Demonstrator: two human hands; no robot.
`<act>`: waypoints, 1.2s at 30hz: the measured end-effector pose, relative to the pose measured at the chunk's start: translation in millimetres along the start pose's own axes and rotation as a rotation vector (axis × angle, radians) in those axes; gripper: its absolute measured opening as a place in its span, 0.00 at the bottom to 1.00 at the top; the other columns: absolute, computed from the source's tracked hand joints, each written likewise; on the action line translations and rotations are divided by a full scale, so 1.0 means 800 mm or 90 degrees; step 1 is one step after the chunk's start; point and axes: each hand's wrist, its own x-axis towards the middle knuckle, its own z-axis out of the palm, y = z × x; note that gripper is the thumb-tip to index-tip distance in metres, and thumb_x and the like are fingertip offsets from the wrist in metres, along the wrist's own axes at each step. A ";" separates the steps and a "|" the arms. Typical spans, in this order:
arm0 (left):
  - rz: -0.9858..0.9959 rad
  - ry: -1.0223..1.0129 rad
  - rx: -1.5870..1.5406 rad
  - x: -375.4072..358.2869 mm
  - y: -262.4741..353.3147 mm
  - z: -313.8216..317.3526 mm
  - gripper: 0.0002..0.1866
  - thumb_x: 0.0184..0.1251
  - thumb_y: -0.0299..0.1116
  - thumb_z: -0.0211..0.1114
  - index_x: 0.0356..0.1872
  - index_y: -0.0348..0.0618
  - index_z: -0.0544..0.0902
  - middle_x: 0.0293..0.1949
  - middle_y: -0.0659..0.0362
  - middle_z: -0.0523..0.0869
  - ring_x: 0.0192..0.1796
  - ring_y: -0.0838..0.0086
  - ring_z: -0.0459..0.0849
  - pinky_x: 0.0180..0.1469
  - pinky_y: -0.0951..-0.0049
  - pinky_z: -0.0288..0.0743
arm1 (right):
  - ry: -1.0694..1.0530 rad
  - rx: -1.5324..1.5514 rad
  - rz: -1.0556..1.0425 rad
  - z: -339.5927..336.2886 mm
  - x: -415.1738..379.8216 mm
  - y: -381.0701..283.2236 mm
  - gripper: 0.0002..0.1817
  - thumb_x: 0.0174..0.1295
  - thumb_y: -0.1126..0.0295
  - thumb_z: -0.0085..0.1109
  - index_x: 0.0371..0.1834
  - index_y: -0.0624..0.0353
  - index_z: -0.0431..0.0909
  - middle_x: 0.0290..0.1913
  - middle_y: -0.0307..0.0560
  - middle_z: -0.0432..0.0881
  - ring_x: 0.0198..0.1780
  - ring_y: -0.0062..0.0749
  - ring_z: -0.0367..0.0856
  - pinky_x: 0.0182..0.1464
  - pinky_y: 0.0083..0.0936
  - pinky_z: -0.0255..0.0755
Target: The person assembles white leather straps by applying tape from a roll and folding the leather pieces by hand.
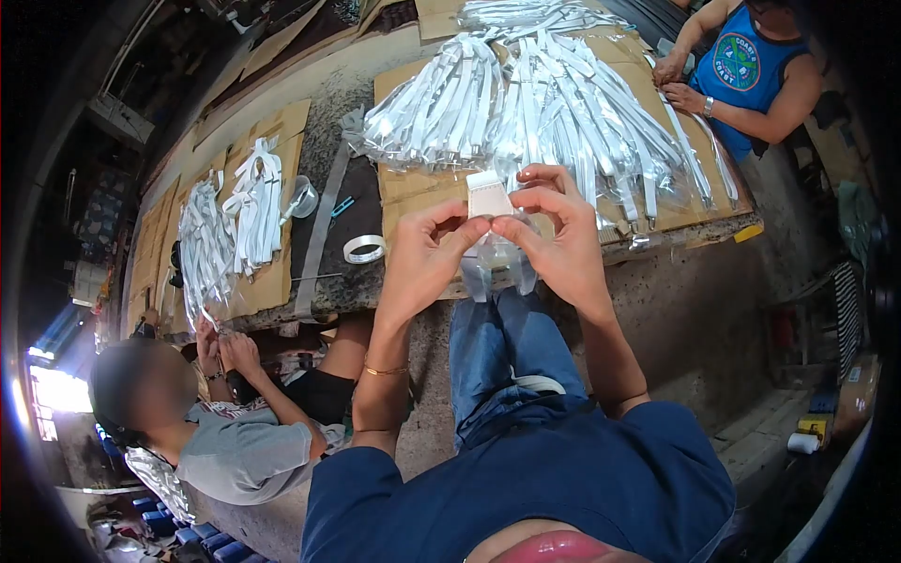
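Just in front of my body, both hands hold a white strap piece [489, 200] with a stitched, tapering patch. My left hand [424, 251] pinches its lower left side between thumb and fingers. Opposite it, my right hand [566, 235] grips the lower right side, thumb tip close to the left thumb, with a finger raised. Clear plastic [479, 277] hangs under my hands over the jeans. Beyond them on the table lies a large fanned pile of white straps [535, 103], many in clear plastic, with metal clips at their ends.
More white straps [253, 206] lie on cardboard at the left. A tape roll [364, 249], blue clip-like tool [342, 206] and clear cup [302, 197] sit between the piles. One co-worker [249, 455] handles straps at left; another [741, 70] works at far right. The table edge [657, 246] is close.
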 end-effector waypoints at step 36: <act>-0.043 -0.070 -0.069 -0.013 0.024 0.013 0.13 0.64 0.26 0.69 0.47 0.33 0.83 0.35 0.61 0.87 0.32 0.83 0.82 0.32 0.80 0.73 | 0.001 0.139 0.040 -0.018 -0.003 -0.015 0.09 0.56 0.74 0.70 0.38 0.65 0.85 0.51 0.47 0.74 0.50 0.27 0.78 0.47 0.21 0.75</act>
